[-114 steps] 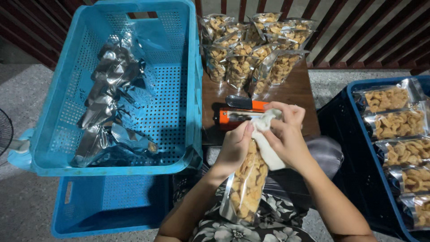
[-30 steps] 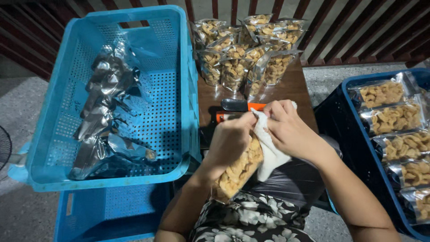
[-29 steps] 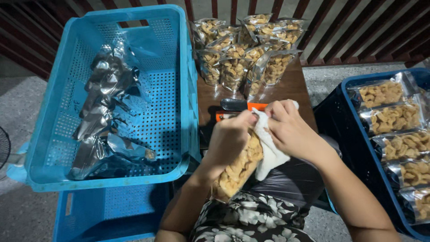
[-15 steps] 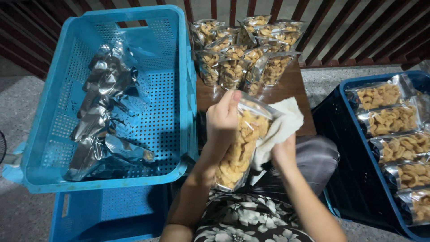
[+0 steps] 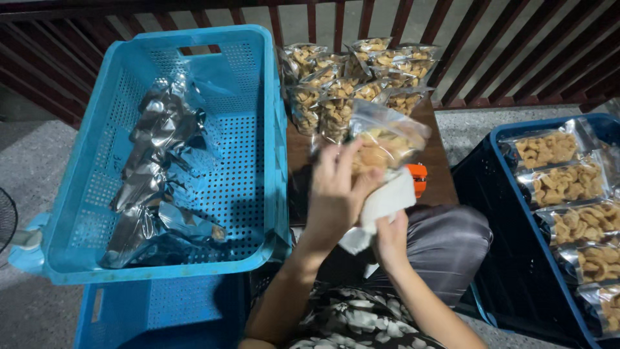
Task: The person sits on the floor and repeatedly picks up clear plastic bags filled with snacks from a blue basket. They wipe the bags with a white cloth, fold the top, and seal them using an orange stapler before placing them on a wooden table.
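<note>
While the left hand [image 5: 336,194] grips a crinkly clear snack bag [image 5: 386,137], the right hand [image 5: 391,234] clutches a soft white cloth [image 5: 382,205] just beneath it.
The glossy bag, lumpy with golden crackers, is raised above the brown wooden bench [image 5: 439,181]; left of the hands sits a perforated blue plastic crate [image 5: 245,155] holding crumpled silvery bags [image 5: 155,161].

left hand [image 5: 336,194] raised, fingers [image 5: 342,158] spread and curled in a grip; right hand [image 5: 392,238] lower, fingers closed.
</note>
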